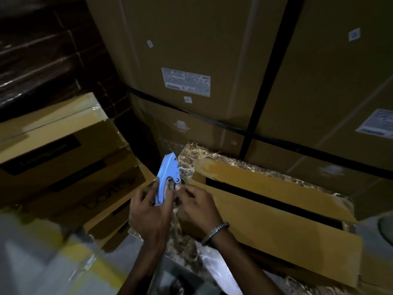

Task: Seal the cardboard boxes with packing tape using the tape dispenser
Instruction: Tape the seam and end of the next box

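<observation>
Gripping the light blue plastic tape dispenser (165,177) is the left hand (148,211), fingers curled round the lower part of its body so the pointed end is tipped up and away. The right hand (197,205) is brought in right against it, fingertips pinched at the metal roller bit near the middle of the dispenser; whether any tape is actually caught between them can't be told, it's too dark and blurry there. A silver metal bracelet (214,232) is worn on the right wrist.

Just to the right of the hands, a long flat yellow-brown cardboard box (276,213) is laid on a brown speckled marble-look counter (191,154). Its top flaps are not fully closed, a dark gap is left running along the length of it. The dispenser is held just off the near-left end of that box, over the counter edge.

Behind all this, a wall of big brown cardboard cartons (202,50) is stacked up, bound with black straps (270,67) and tagged with white printed labels (186,81). Off to the left, a leaning stack of more flat yellow-brown boxes with black printed bands (63,162) is seen, some clear tape or film shining on the top one. A grey floor with a yellow painted line (85,258) is visible at bottom left.
</observation>
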{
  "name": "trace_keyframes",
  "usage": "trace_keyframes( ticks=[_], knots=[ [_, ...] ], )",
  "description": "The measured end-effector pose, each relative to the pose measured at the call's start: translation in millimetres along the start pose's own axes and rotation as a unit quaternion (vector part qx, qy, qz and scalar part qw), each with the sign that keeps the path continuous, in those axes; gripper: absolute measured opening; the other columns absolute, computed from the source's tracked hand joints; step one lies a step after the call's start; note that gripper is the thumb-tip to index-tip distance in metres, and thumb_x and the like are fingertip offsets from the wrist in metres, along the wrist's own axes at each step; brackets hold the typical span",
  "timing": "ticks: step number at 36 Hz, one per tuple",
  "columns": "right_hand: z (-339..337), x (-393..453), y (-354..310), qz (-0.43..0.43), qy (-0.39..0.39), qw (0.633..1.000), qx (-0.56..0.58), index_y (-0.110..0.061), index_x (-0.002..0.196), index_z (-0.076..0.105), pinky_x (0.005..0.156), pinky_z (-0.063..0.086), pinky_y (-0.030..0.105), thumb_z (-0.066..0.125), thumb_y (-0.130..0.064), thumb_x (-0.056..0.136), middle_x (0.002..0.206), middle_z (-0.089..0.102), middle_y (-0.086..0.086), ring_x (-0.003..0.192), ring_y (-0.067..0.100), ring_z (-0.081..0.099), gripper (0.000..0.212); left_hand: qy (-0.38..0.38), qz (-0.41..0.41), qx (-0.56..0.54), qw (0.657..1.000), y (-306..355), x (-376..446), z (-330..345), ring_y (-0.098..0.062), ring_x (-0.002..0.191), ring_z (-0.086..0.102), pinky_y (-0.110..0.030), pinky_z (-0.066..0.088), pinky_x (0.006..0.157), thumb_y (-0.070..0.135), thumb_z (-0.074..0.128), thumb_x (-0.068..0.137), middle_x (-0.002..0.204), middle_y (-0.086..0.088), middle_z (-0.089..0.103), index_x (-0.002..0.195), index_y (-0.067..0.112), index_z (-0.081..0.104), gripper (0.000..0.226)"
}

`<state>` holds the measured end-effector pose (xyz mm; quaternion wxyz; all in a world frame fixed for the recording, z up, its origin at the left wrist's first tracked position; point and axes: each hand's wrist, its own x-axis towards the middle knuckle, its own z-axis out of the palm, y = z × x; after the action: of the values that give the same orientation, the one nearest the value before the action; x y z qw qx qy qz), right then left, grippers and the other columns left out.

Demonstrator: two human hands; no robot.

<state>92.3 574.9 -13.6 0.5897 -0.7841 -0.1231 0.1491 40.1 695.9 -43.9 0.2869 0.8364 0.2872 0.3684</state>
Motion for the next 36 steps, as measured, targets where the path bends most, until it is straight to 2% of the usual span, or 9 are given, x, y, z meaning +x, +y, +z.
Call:
trace_keyframes(
  ticks=[6, 10, 13, 16, 19, 23, 27, 31, 36],
  knots=[
    [-20.6, -28.6, -3.2, 0.018, 0.083, 0.994, -0.071, -0.025, 0.092, 0.066, 0.100, 0.048, 0.040, 0.044, -0.080, 0.088, 0.113, 0.037, -0.012, 0.117, 0.017, 0.045, 0.059, 0.023, 0.095, -0.072, 0.993, 49.9, -45.6, 14.6, -0.011, 0.094, 0.058, -0.033, 0.051, 0.068, 0.014, 0.080, 0.084, 0.103, 0.005, 0.063, 0.111, 0.010, 0.081, 0.028],
    [-54.1, -45.0, 4.7, 0.044, 0.152, 0.981, -0.112, -0.022, 0.081, 0.063, 0.102, 0.044, 0.040, 0.037, -0.087, 0.082, 0.122, 0.029, -0.009, 0.121, 0.019, 0.031, 0.070, -0.015, 0.062, -0.176, 0.982, 74.2, -82.6, 29.7, 0.010, 0.116, 0.054, -0.015, 0.048, 0.090, -0.007, 0.074, 0.091, 0.118, 0.028, 0.059, 0.114, 0.006, 0.074, 0.026],
    [-82.3, -48.5, 18.0, 0.086, 0.147, 0.983, -0.072, -0.019, 0.079, 0.071, 0.099, 0.045, 0.038, 0.056, -0.080, 0.082, 0.116, 0.026, -0.009, 0.118, 0.018, 0.029, 0.063, -0.080, 0.160, -0.186, 0.966, 85.5, -112.6, 29.0, -0.003, 0.130, 0.051, -0.021, 0.043, 0.102, 0.005, 0.070, 0.083, 0.130, -0.001, 0.061, 0.122, -0.003, 0.074, 0.041],
    [-106.0, -51.9, 38.2, 0.110, 0.155, 0.978, -0.086, -0.019, 0.078, 0.071, 0.090, 0.048, 0.036, 0.066, -0.072, 0.083, 0.106, 0.029, -0.011, 0.109, 0.017, 0.038, 0.054, -0.130, 0.174, -0.215, 0.952, 97.6, -133.3, 30.5, -0.009, 0.130, 0.057, -0.029, 0.049, 0.102, 0.002, 0.072, 0.082, 0.133, -0.001, 0.064, 0.121, 0.000, 0.075, 0.040],
    [-131.1, -55.8, 59.7, 0.122, 0.144, 0.981, -0.038, -0.012, 0.083, 0.076, 0.075, 0.052, 0.030, 0.070, -0.057, 0.091, 0.101, 0.054, 0.002, 0.094, 0.015, 0.056, 0.046, -0.152, 0.099, -0.288, 0.940, 108.7, -143.9, 25.3, -0.018, 0.118, 0.071, -0.037, 0.058, 0.094, 0.005, 0.063, 0.096, 0.124, 0.004, 0.076, 0.115, 0.009, 0.079, 0.026],
    [-164.1, -67.2, 75.3, 0.136, 0.108, 0.984, 0.045, 0.000, 0.082, 0.076, 0.059, 0.042, 0.027, 0.074, -0.032, 0.094, 0.068, 0.061, -0.002, 0.062, 0.009, 0.059, 0.034, -0.147, -0.167, -0.330, 0.917, 115.6, -119.4, 26.5, -0.018, 0.093, 0.077, -0.033, 0.061, 0.076, 0.014, 0.062, 0.102, 0.100, 0.002, 0.080, 0.109, 0.015, 0.077, 0.017],
    [-190.7, -79.5, 83.1, 0.140, 0.036, 0.972, 0.184, -0.012, 0.067, 0.066, 0.058, 0.039, 0.029, 0.084, -0.031, 0.079, 0.071, 0.060, 0.005, 0.070, 0.023, 0.058, 0.029, -0.299, -0.429, -0.355, 0.775, 101.2, -76.7, 43.2, -0.022, 0.100, 0.074, -0.039, 0.059, 0.088, 0.042, 0.061, 0.105, 0.109, -0.003, 0.077, 0.123, 0.013, 0.072, 0.036],
    [-210.3, -82.2, 92.8, 0.118, -0.029, 0.971, 0.206, 0.007, 0.070, 0.052, 0.071, 0.029, 0.040, 0.084, -0.049, 0.075, 0.078, 0.045, 0.014, 0.073, 0.028, 0.049, 0.065, -0.452, -0.506, -0.425, 0.599, 106.4, -62.0, 37.1, -0.021, 0.086, 0.075, -0.035, 0.062, 0.075, 0.039, 0.065, 0.100, 0.109, -0.012, 0.076, 0.100, 0.008, 0.078, 0.035],
    [-220.7, -79.2, 92.7, 0.063, -0.075, 0.986, 0.138, 0.028, 0.093, 0.056, 0.078, 0.041, 0.025, 0.081, -0.074, 0.062, 0.110, 0.052, 0.044, 0.116, 0.039, 0.053, 0.110, -0.473, -0.502, -0.449, 0.567, 110.9, -69.9, 40.6, -0.017, 0.086, 0.074, -0.030, 0.064, 0.076, 0.017, 0.072, 0.089, 0.107, -0.010, 0.076, 0.110, 0.005, 0.076, 0.024]
  ],
)
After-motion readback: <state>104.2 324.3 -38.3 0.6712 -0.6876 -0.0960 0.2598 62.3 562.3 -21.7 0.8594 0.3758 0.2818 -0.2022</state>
